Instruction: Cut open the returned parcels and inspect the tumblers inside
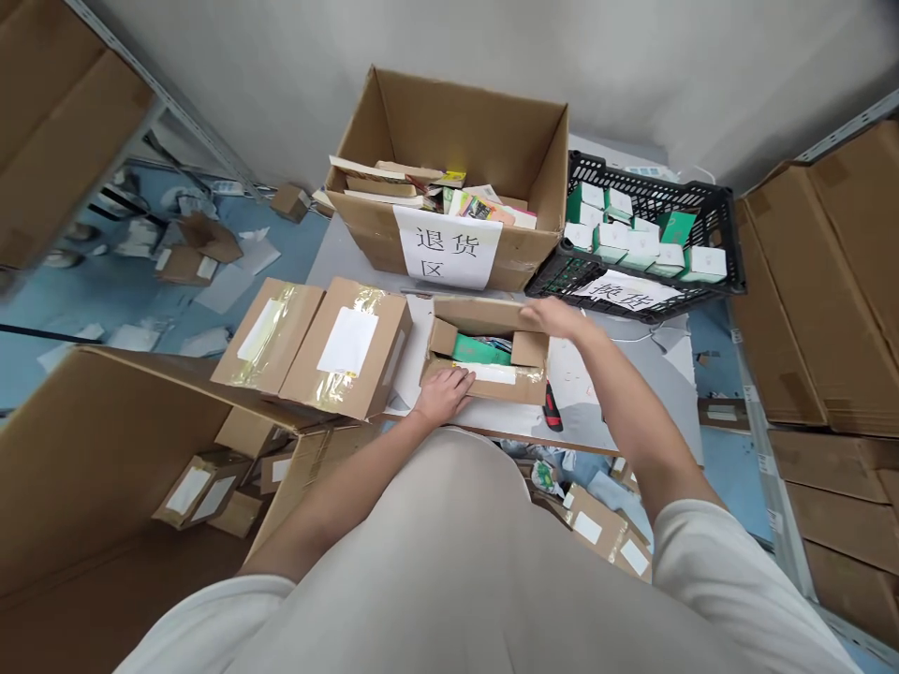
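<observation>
A small cardboard box [484, 388] lies on the table in front of me with its flaps folded out. Inside it shows a green box [481, 350], and something with dark, colourful edges lies behind that. My left hand [444, 395] rests on the front flap beside a white label, fingers laid out flat. At the far right corner my right hand [554, 316] has its fingers closed on the edge of the back flap. A red and black utility knife [552, 412] lies against the box's right side, partly hidden by it.
Two taped boxes [346, 346] stand to the left. Behind are a large carton of books [365, 225] and a black crate [734, 234] of green-and-white boxes. A deep carton [140, 412] holding parcels is at lower left. Stacked cartons [829, 281] line the right side.
</observation>
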The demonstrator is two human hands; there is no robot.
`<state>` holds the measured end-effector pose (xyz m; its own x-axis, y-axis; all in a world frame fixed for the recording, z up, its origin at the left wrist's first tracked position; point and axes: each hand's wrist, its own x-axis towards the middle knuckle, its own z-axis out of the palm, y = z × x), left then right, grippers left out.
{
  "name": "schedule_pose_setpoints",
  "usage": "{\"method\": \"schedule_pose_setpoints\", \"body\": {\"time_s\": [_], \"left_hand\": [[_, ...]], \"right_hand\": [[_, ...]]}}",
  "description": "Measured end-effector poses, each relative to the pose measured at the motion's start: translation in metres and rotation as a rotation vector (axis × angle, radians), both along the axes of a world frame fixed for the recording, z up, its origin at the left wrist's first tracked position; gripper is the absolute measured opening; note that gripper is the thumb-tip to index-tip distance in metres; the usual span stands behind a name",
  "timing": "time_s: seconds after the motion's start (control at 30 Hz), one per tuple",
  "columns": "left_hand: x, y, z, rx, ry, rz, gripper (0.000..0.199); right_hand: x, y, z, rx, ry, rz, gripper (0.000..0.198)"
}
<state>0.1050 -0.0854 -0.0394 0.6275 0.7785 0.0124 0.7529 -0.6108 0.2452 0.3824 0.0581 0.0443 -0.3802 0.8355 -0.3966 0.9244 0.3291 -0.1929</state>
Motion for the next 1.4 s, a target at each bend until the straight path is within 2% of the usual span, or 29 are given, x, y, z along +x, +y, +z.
{"method": "schedule_pose_setpoints", "body": {"time_s": [0.1, 0.17, 0.3, 0.37, 0.4, 0.47, 0.53, 0.6, 0.67, 0.77, 0.87, 0.93, 1.0, 1.13, 1.2, 1.27, 1.4], "left_hand": [[-0.001, -0.001, 0.000, -0.019, 0.005, -0.017, 0.045], [-0.001, 0.000, 0.002, -0.024, -0.005, -0.031, 0.046], [-0.002, 0.006, 0.015, -0.029, -0.079, -0.020, 0.060], [-0.007, 0.016, 0.025, -0.030, -0.088, 0.020, 0.077], [-0.011, 0.023, 0.030, -0.037, -0.075, 0.041, 0.088], [-0.023, 0.041, 0.036, -0.082, -0.017, 0.047, 0.109], [-0.036, 0.059, 0.039, -0.174, 0.060, -0.027, 0.123], [-0.047, 0.074, 0.039, -0.242, 0.108, -0.102, 0.134], [-0.053, 0.085, 0.040, -0.258, 0.110, -0.121, 0.143], [-0.057, 0.096, 0.045, -0.231, 0.114, -0.151, 0.151], [-0.062, 0.108, 0.050, -0.208, 0.176, -0.236, 0.149], [-0.066, 0.116, 0.049, -0.192, 0.202, -0.276, 0.143], [-0.069, 0.121, 0.046, -0.170, 0.195, -0.300, 0.136], [-0.066, 0.123, 0.037, -0.124, 0.143, -0.324, 0.121], [-0.063, 0.121, 0.036, -0.108, 0.136, -0.322, 0.117], [-0.063, 0.119, 0.038, -0.105, 0.149, -0.318, 0.115], [-0.066, 0.113, 0.053, -0.144, 0.216, -0.380, 0.110]], "right_hand": [[0.005, 0.018, -0.010, 0.015, -0.014, -0.153, 0.046], [0.002, 0.018, -0.021, 0.092, -0.023, -0.229, 0.047], [-0.010, -0.008, -0.034, 0.419, 0.064, -0.278, 0.042], [-0.016, -0.030, -0.031, 0.555, 0.134, -0.170, 0.040], [-0.018, -0.043, -0.027, 0.561, 0.169, -0.071, 0.039], [-0.023, -0.071, -0.019, 0.448, 0.224, 0.141, 0.035], [-0.029, -0.099, -0.010, 0.316, 0.215, 0.235, 0.040], [-0.036, -0.123, -0.002, 0.287, 0.161, 0.198, 0.059], [-0.044, -0.139, 0.003, 0.284, 0.129, 0.130, 0.065], [-0.052, -0.148, 0.002, 0.181, 0.059, 0.064, 0.075], [-0.052, -0.143, -0.007, 0.068, -0.103, -0.030, 0.093], [-0.049, -0.142, -0.012, 0.064, -0.144, -0.073, 0.086], [-0.045, -0.147, -0.016, 0.144, -0.135, -0.068, 0.068], [-0.040, -0.174, -0.021, 0.368, -0.146, -0.009, 0.014], [-0.039, -0.194, -0.024, 0.407, -0.158, 0.015, 0.024], [-0.040, -0.215, -0.028, 0.385, -0.119, 0.050, 0.035], [-0.036, -0.241, -0.027, 0.293, 0.061, 0.069, 0.035]]}}
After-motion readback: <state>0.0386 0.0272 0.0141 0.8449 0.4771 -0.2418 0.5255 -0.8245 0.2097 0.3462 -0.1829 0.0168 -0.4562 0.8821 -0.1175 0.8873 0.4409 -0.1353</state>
